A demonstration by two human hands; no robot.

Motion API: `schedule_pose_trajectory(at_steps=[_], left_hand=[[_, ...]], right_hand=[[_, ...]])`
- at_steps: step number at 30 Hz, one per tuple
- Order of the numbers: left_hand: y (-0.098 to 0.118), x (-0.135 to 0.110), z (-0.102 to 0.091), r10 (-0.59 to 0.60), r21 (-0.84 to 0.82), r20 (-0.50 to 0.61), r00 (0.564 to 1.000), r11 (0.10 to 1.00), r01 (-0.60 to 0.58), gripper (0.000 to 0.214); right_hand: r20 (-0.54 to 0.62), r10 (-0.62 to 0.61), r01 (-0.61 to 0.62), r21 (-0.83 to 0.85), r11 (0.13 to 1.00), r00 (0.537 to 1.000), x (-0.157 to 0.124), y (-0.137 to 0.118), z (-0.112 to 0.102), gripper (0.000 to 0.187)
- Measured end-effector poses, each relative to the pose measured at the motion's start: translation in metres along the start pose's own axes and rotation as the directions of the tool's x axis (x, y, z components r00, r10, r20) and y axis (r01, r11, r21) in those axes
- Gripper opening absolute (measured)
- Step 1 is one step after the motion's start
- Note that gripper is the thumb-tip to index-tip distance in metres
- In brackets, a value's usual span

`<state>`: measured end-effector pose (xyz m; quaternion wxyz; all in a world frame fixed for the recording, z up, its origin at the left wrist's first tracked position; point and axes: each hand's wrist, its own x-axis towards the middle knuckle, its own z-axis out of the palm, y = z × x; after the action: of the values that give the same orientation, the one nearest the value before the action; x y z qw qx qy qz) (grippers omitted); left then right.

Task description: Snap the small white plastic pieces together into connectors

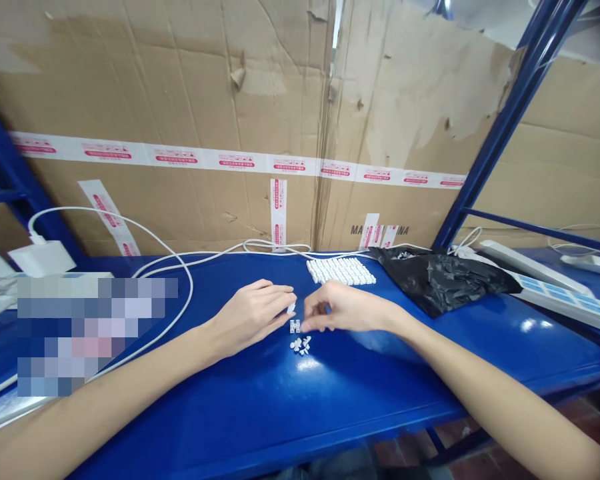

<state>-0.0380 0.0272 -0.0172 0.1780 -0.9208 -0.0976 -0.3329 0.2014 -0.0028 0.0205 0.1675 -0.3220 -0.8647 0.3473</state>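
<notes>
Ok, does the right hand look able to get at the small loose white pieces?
Likely yes. The loose white pieces lie uncovered on the blue surface, close to the right hand, and nothing seems to stand between. Whether that hand already holds something is unclear.

2 small white blocks (pixel 293 326) sit side by side, just beyond loose white pieces (pixel 297 345).

You're facing taped cardboard (pixel 180 100) at twelve o'clock; a blue post (pixel 510 127) is slanting at two, reddish floor (pixel 505 465) showing at four.
</notes>
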Motion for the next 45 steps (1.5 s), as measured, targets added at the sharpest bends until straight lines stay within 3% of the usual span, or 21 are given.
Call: schedule_pose_trajectory(at_steps=[3,6,9,11,13,15,17,20,22,26,34,45], left_hand=[[0.003,0.001,-0.004,-0.013,0.014,0.002,1.000,1.000,0.013,0.011],[0.003,0.001,-0.006,-0.030,0.049,-0.035,0.999,0.998,0.032,0.010],[0.003,-0.001,-0.005,-0.029,0.072,-0.071,0.997,0.997,0.035,0.012],[0.004,-0.002,-0.003,-0.077,0.044,-0.055,0.995,0.996,0.080,0.017],[0.005,-0.002,-0.001,-0.203,-0.042,-0.019,0.979,0.979,0.202,0.029],[0.005,0.000,-0.001,-0.357,-0.183,0.069,0.931,0.913,0.364,0.035],[0.003,0.002,-0.002,-0.455,-0.326,0.205,0.866,0.803,0.499,0.027],[-0.001,0.006,-0.006,-0.474,-0.447,0.363,0.802,0.667,0.596,0.015],[-0.004,0.008,-0.008,-0.445,-0.480,0.409,0.797,0.638,0.602,0.014],[-0.006,0.007,-0.008,-0.391,-0.512,0.446,0.805,0.627,0.588,0.015],[-0.005,0.005,-0.006,-0.371,-0.518,0.442,0.817,0.637,0.570,0.009],[-0.004,0.004,-0.003,-0.378,-0.504,0.450,0.809,0.640,0.580,0.009]], right_hand=[[-0.178,0.029,0.001,0.165,0.986,0.984,0.004,0.001,0.003,0.029],[-0.224,0.060,0.043,0.428,0.903,0.973,0.012,0.003,0.012,0.043],[-0.256,0.091,0.063,0.534,0.843,0.962,0.017,0.007,0.020,0.043],[-0.275,0.104,0.056,0.517,0.854,0.956,0.017,0.009,0.019,0.036],[-0.254,0.113,0.016,0.456,0.890,0.961,0.014,0.012,0.012,0.033],[-0.161,0.125,-0.052,0.399,0.915,0.979,0.009,0.015,0.003,0.035],[-0.052,0.142,-0.116,0.336,0.934,0.989,0.005,0.017,-0.005,0.038],[-0.003,0.146,-0.143,0.177,0.974,0.989,0.002,0.018,-0.011,0.033],[-0.001,0.141,-0.140,0.100,0.985,0.990,0.002,0.018,-0.012,0.031],[-0.004,0.142,-0.141,0.113,0.984,0.990,0.002,0.018,-0.010,0.025],[-0.043,0.184,-0.179,0.100,0.979,0.982,0.003,0.017,-0.009,0.033],[-0.025,0.115,-0.113,0.075,0.991,0.993,0.005,0.018,-0.004,0.031]])
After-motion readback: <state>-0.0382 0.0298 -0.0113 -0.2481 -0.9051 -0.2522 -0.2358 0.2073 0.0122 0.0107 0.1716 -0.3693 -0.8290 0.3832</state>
